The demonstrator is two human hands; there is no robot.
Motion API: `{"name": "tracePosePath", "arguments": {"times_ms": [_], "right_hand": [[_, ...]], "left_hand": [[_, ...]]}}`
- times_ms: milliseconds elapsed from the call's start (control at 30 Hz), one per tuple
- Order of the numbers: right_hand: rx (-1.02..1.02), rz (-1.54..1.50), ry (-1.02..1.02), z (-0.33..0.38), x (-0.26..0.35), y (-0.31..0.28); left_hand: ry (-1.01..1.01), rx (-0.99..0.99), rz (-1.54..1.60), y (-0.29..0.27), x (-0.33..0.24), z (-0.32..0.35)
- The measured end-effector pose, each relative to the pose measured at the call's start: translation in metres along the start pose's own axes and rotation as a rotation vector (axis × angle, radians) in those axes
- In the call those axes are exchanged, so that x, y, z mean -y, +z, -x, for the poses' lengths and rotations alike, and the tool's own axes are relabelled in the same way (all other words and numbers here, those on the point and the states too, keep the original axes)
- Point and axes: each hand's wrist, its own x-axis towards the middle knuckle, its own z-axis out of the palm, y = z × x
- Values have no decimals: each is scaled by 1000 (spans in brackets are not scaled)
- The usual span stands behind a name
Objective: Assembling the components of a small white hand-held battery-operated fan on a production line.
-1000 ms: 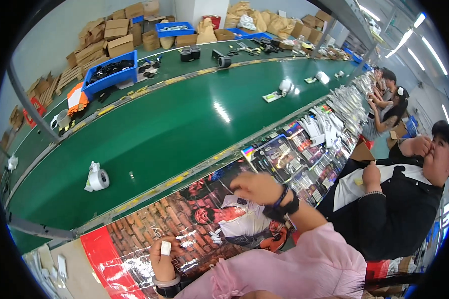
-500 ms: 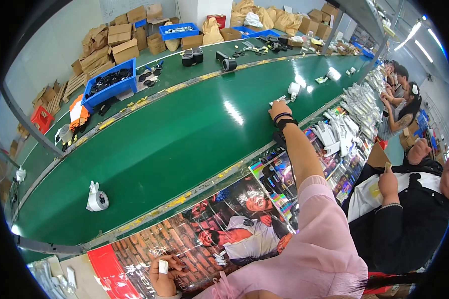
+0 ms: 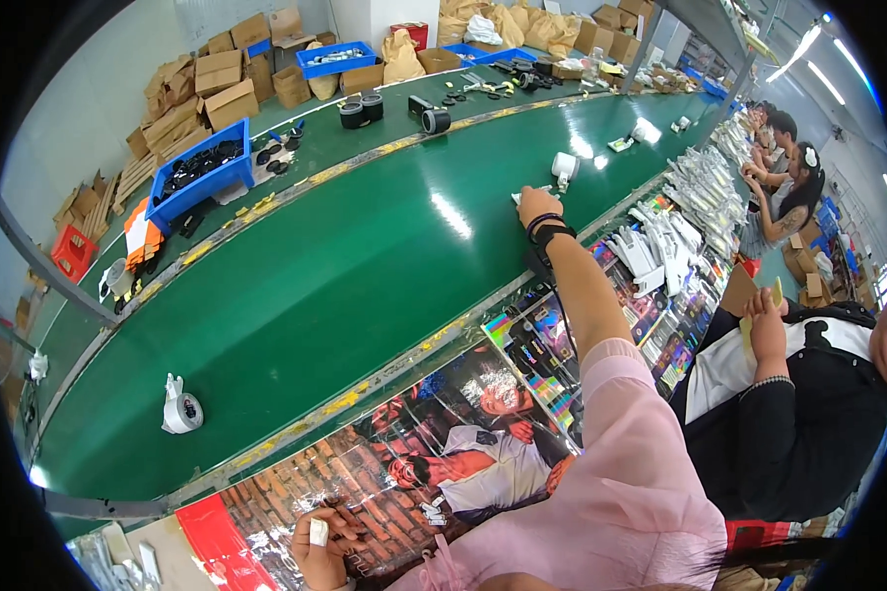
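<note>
The right hand (image 3: 538,206) has swung from above the desk (image 3: 266,483) to the green belt (image 3: 296,305), bringing a white gadget (image 3: 565,165) at one o'clock within reach, grip unclear; the left hand (image 3: 325,552) curls loosely, seemingly empty.

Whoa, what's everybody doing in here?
A person in a pink top has their right hand stretched over the long, shiny green belt, fingers at a small whitish piece; whether it's gripped is hard to see. Their left hand is loosely curled over the glossy brick-patterned sheet. A rounded white plastic device sits on the belt's left side. Beside them, a co-worker in black and white holds something yellowish.
</note>
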Motion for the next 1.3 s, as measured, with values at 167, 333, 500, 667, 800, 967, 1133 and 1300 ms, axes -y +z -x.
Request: {"name": "tracePosePath", "arguments": {"times_ms": [167,333,500,667,800,967,1133,1300], "right_hand": [[-58,107,-190,25,14,-13],[-250,17,-477,68,17,-17],[-398,-166,-788,128,4,-32],[-414,-370,-1002,189,32,-56],[-333,-474,-1053,230,41,-74],[-243,-636,-1134,267,50,-82],[-196,-712,-1136,254,63,-98],[-310,-569,-1074,198,84,-86]], "left_hand": [[-13,-39,-29,5,-1,1],[-30,52,119,48,-67,-23],[-156,425,58,115,-92,-106],[-336,436,85,169,-36,-199],[-428,356,185,204,-19,-228],[-475,532,173,219,-17,-221],[-381,514,227,201,-12,-226],[-397,504,146,193,-26,-215]]}}
